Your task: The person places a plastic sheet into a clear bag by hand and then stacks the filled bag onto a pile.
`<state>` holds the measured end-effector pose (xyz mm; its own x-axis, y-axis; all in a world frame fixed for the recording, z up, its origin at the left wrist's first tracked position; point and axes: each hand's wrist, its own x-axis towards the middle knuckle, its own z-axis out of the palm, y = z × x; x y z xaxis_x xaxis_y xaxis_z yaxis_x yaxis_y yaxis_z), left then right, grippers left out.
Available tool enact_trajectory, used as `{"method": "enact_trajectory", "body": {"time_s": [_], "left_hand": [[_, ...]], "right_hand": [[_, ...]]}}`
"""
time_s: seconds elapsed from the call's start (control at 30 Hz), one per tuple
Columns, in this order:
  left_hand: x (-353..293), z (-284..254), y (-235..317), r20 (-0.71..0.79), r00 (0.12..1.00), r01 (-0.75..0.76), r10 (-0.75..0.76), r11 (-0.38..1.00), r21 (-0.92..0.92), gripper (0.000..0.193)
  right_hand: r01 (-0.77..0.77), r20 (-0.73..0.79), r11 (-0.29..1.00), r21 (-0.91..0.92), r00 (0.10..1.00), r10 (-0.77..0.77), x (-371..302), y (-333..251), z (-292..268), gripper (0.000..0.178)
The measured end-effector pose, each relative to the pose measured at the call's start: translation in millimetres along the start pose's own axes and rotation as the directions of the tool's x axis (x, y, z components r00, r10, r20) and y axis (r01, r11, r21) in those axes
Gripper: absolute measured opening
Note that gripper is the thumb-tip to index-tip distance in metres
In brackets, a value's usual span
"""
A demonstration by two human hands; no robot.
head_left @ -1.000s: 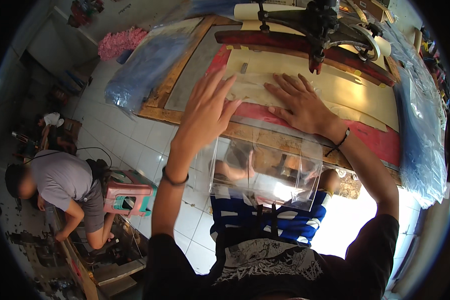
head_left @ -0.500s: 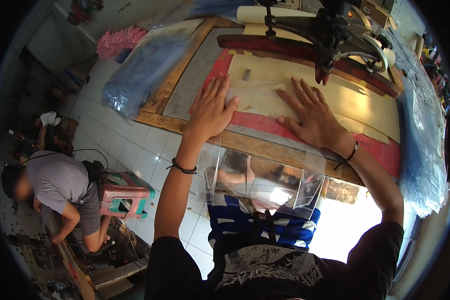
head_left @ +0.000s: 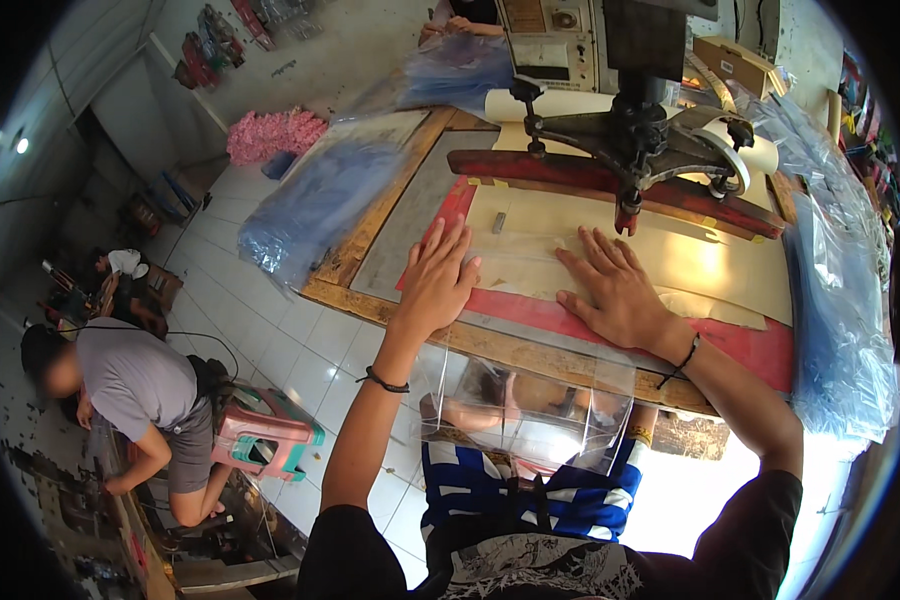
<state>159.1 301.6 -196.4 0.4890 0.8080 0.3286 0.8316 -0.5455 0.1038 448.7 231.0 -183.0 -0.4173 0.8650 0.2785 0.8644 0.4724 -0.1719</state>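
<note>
My left hand [head_left: 435, 282] lies palm down with fingers spread, over the left end of a pale yellow sheet [head_left: 560, 215] and the red sheet [head_left: 530, 307] under it. Further right, my right hand [head_left: 615, 295] rests flat on the same layers, fingers spread toward the press. A clear plastic piece [head_left: 610, 395] hangs over the table's near edge toward my lap; how far it reaches under my hands is hard to see. Ahead of my fingers, a small metal block [head_left: 499, 222] sits on the yellow sheet. Above the sheets hangs the press's long red bar [head_left: 570, 178].
Blue-tinted plastic sheets are stacked left [head_left: 320, 215] and right [head_left: 840, 300] of the wooden-edged table [head_left: 370, 310]. The press's black arm [head_left: 640, 130] stands over the far side, a control box [head_left: 550, 45] behind it. A person [head_left: 145, 385] sits at left by a pink-and-green stool [head_left: 260, 435].
The view has tilted up, so the table and press sit lower in the picture and the control box shows. Both hands stay flat in nearly the same places on the sheets.
</note>
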Motion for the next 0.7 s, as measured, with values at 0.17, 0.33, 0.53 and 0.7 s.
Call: {"method": "enact_trajectory", "body": {"time_s": [0.17, 0.33, 0.53, 0.7], "left_hand": [[-2, -1, 1, 0.070, 0.998, 0.004, 0.007, 0.988, -0.157, 0.058], [-9, -3, 12, 0.054, 0.998, 0.050, -0.041, 0.981, -0.187, 0.066], [-11, -7, 19, 0.078, 0.994, 0.084, -0.075, 0.989, -0.120, 0.070], [-12, -4, 18, 0.037, 0.997, 0.068, -0.063, 0.987, -0.144, 0.068]], "right_hand": [[0.015, 0.013, 1.000, 0.016, 1.000, -0.015, -4, 3, -8, 0.063], [0.036, 0.013, 0.999, -0.004, 0.999, -0.036, -4, 5, -7, 0.064], [0.018, 0.021, 1.000, 0.009, 1.000, -0.019, -4, 2, -10, 0.063], [0.012, 0.060, 1.000, -0.024, 0.998, -0.010, -5, 1, -11, 0.059]]}}
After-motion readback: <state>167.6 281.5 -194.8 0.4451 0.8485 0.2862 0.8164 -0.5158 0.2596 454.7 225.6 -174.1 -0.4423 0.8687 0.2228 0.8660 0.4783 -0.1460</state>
